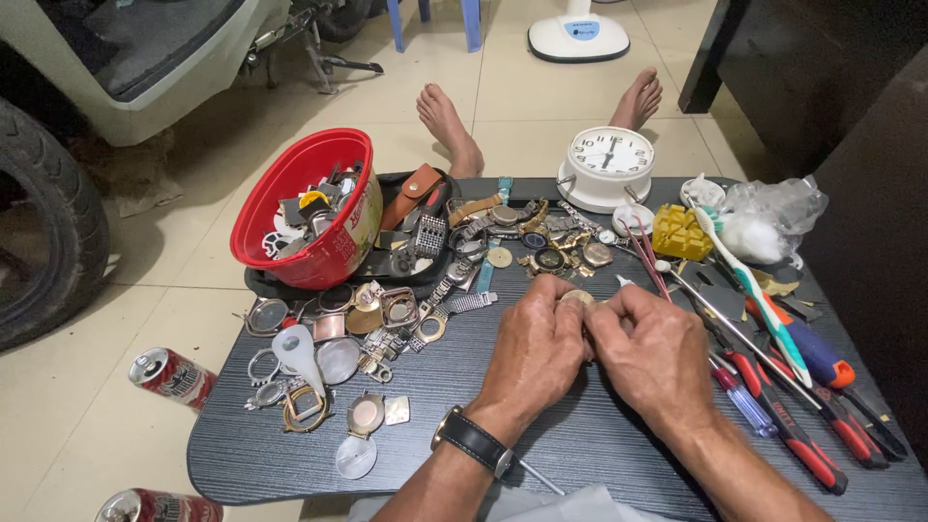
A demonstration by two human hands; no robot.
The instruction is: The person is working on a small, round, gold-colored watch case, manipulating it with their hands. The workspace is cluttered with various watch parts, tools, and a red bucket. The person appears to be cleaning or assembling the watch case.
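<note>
My left hand (535,346) and my right hand (650,350) meet over the middle of a low dark table (290,464). Together they pinch a small round gold-coloured watch case (578,298) between the fingertips; most of it is hidden by the fingers. A black-strapped wristwatch (472,440) sits on my left wrist. Just beyond my hands lies a heap of watches and straps (522,237).
A tilted red bowl (311,205) of parts stands at the back left, loose watch cases and crystals (329,358) in front. Screwdrivers and pliers (793,387), a toothbrush (749,285), a yellow block (680,232) and a white clock (607,164) lie right. Two cans (172,377) sit on the floor.
</note>
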